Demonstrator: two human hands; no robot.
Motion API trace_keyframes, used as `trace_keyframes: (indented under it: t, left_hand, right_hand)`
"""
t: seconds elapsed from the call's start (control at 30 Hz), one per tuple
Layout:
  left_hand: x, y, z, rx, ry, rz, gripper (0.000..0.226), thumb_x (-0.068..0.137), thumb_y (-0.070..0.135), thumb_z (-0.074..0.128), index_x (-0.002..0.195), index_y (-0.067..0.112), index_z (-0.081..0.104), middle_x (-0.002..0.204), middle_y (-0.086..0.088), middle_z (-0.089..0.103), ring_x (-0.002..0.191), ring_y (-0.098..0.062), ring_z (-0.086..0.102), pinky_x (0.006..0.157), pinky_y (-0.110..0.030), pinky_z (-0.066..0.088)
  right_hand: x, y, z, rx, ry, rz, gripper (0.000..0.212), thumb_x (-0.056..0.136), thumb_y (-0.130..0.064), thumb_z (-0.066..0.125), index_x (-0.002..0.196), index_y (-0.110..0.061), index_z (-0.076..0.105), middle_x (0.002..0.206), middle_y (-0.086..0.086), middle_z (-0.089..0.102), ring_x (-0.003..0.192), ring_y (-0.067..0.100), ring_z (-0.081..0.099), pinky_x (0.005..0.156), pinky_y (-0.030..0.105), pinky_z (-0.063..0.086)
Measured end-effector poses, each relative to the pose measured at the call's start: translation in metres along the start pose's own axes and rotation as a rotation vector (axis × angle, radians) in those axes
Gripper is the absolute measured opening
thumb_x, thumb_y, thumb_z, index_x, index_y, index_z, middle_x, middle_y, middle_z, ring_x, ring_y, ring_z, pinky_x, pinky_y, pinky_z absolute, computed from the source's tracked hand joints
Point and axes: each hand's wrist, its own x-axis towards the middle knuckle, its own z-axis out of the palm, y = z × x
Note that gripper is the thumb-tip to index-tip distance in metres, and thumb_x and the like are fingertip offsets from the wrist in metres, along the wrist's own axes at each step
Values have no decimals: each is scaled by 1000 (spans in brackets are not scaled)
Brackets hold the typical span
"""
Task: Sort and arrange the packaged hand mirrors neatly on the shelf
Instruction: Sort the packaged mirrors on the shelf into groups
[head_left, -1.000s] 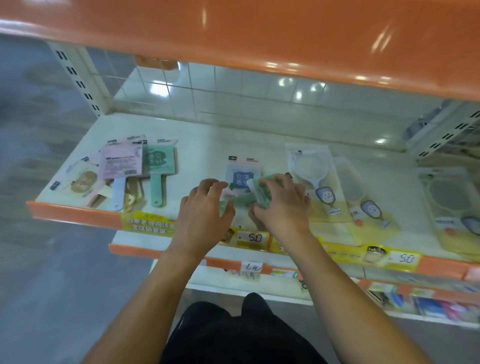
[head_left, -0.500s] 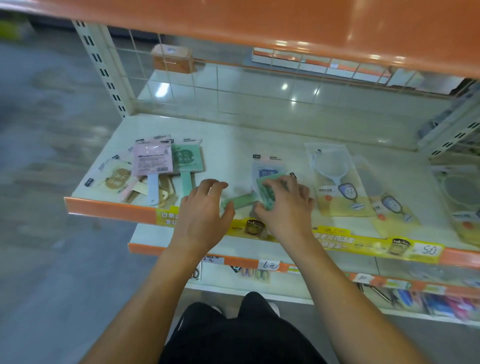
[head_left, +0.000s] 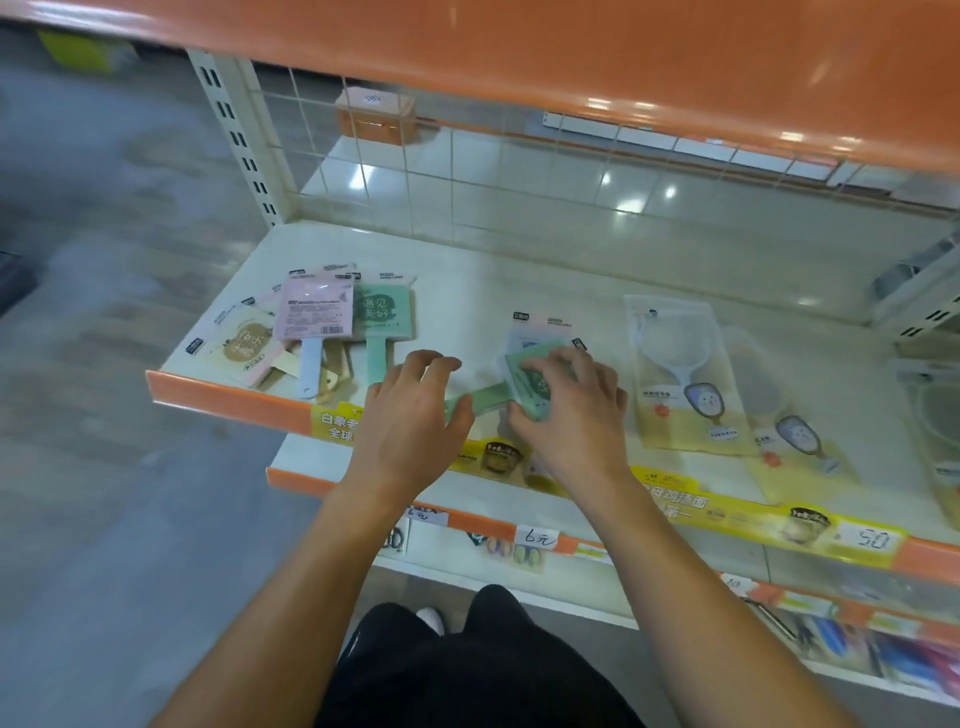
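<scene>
— So, what is lying at the left end of the shelf (head_left: 519, 280)?

— A messy pile of mirrors (head_left: 311, 332) is sitting there, pink, tan and green ones on top of each other. It is looking just as messy as a moment ago.

— What is the left hand (head_left: 410, 421) doing?

— It is curling its fingers loosely over the shelf's front edge, and its thumb is touching the handle of the green mirror (head_left: 519, 389). It is staying where it was.

— And the right hand (head_left: 566, 415)?

— It is gripping the square head of the green mirror, with fingers curled over the top. That mirror is lying crooked on another pack in the middle, same as before.

— And further right?

— Two yellow mirror packs (head_left: 680, 374) are lying flat, one partly over the other. More of the shelf's back is showing now than before.
</scene>
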Motion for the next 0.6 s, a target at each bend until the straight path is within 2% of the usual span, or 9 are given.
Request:
trace_keyframes:
  t: [0.23,0.43,0.6]
  left_hand:
    - [-6,7,-1,19,42,-103,42,87,37,49,121,13,58,122,-7,58,105,-32,59,81,-49,51]
    - [-25,1,-6,17,115,-229,41,87,37,48,120,14,57,123,-5,57,108,-30,59,86,-49,50]
    - [-51,-9,-10,35,208,-302,35,89,37,51,116,16,58,121,-3,57,104,-29,59,80,-47,51]
  right_hand:
    - [14,5,4,56,-42,-118,51,78,-49,70,124,-29,60,132,-5,45,123,28,37,100,41,33]
    - [24,-3,15,110,-78,-205,49,79,-49,68,122,-29,61,131,-5,46,123,28,37,103,44,33]
    - [25,-20,25,136,-114,-291,49,77,-47,69,121,-27,62,130,-2,49,122,31,41,103,46,34]
